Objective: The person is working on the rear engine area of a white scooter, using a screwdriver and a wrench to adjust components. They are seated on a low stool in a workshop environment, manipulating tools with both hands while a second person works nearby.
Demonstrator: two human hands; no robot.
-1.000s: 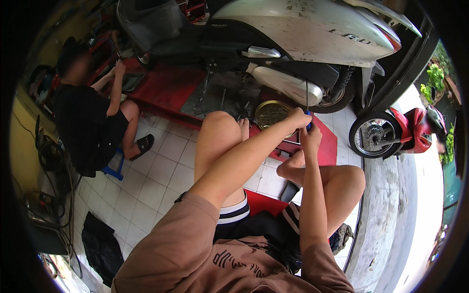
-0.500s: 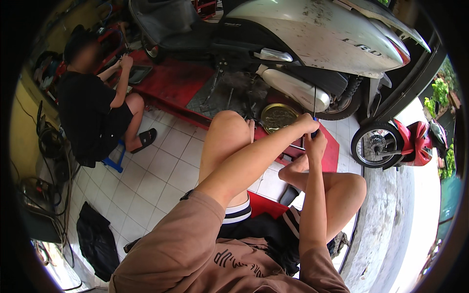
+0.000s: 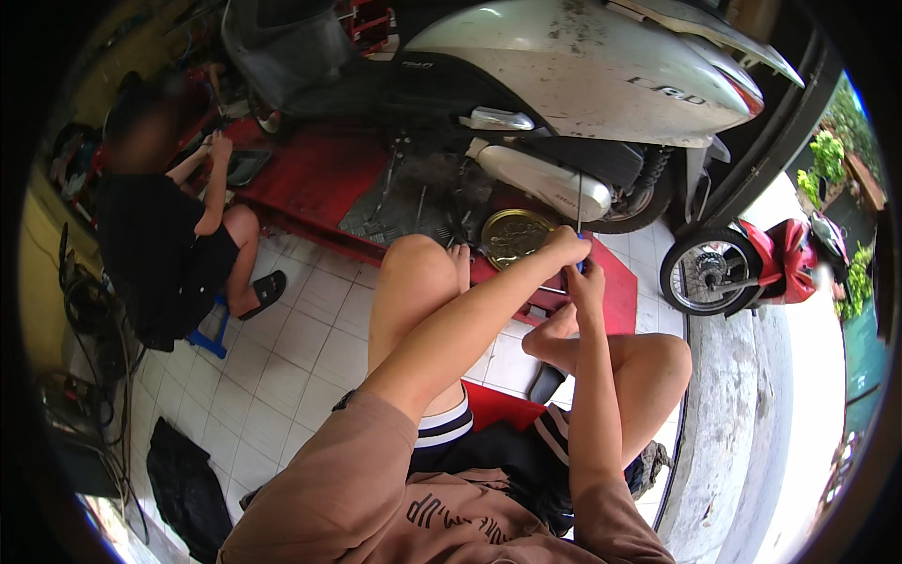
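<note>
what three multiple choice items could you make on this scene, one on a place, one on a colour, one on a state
1. Where does the round brass-coloured tray lie?
A. on the red platform under the scooter
B. on the white floor tiles beside the blue stool
C. on the scooter's seat

2. What colour is the body panel of the big scooter?
A. green
B. silver
C. yellow

3. How are the left hand and right hand placed?
A. resting flat on the knees
B. far apart, one on the floor
C. raised close together on a thin dark rod

Answers:
1. A, the tray sits on the red platform below the engine.
2. B, the panel is silver-grey.
3. C, both hands meet at a thin rod that rises from them.
</note>
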